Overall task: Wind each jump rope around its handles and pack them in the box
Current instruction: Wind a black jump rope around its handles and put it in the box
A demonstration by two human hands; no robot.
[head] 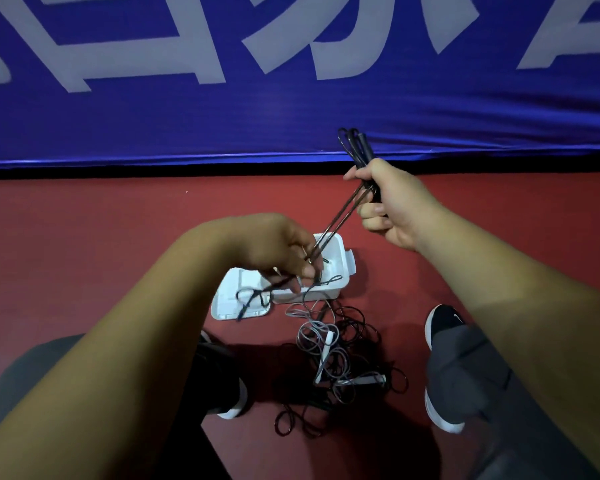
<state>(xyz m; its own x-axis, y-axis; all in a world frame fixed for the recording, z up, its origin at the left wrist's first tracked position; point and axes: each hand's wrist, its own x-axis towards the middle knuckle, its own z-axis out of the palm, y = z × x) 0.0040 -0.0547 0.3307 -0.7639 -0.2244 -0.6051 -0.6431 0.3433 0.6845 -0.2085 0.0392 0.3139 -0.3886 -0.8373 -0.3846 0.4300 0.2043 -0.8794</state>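
Right hand [392, 206] clenches black handles [362, 150], tips up-left; left hand [284, 251] pinches taut rope [336, 220] running diagonally down-left over box [340, 271].

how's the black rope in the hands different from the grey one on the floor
The black rope is held up, taut between the right hand gripping its handles and the left hand pinching the cord; the grey rope lies untouched on the floor. The black rope runs in straight strands; the grey rope is a loose tangle. Both are thin cords.
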